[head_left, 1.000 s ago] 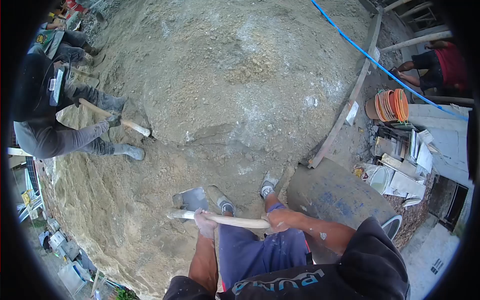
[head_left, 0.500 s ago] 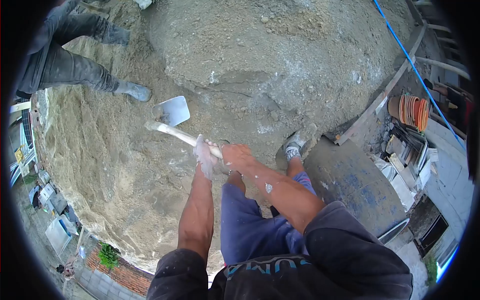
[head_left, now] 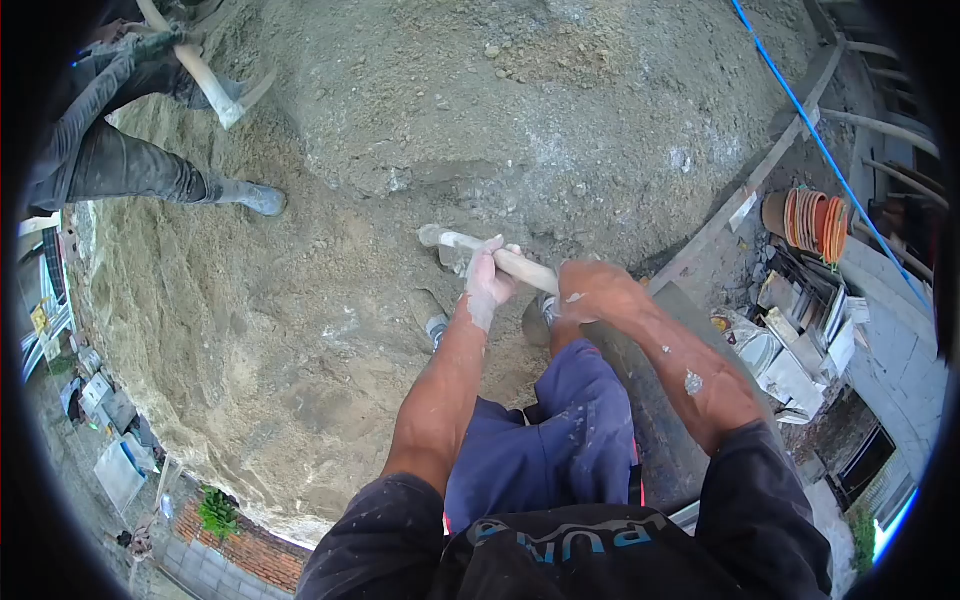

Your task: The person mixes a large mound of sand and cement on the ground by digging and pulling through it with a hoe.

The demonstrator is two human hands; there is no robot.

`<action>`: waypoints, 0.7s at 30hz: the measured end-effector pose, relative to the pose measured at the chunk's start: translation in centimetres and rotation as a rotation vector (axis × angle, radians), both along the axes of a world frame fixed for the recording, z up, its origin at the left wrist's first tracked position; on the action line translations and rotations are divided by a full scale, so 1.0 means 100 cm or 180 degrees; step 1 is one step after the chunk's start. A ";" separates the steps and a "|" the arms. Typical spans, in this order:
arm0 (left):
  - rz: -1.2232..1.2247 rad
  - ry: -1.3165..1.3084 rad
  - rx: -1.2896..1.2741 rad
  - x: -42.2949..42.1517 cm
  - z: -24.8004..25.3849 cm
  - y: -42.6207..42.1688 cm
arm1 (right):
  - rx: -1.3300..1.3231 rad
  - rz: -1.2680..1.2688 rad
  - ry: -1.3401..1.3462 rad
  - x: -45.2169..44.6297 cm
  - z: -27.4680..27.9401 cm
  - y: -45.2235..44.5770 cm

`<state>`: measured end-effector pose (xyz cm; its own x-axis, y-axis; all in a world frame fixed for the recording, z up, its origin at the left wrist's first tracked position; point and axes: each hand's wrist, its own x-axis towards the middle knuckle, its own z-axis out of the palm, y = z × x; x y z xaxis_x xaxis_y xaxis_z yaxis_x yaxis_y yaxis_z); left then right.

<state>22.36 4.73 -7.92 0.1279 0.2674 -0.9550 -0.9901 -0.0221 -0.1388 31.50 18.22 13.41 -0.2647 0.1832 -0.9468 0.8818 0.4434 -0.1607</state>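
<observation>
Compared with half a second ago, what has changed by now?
The hoe's head has shifted rightward in the view, away from the co-worker's boot. The right hand now sits farther from the left hand. The co-worker's tool has come into view. Both hands keep their grip; the blue hose and stacked buckets stayed put.

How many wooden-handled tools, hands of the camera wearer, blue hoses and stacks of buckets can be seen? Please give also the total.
Wooden-handled tools: 2 (wearer's tool, co-worker's tool)
Wearer's hands: 2 (left hand, right hand)
Blue hose: 1
Bucket stack: 1
Total: 6
</observation>
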 end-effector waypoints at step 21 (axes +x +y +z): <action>0.0573 0.0934 -0.0107 0.027 0.111 0.048 | 0.0690 0.0050 0.0519 0.250 0.004 0.048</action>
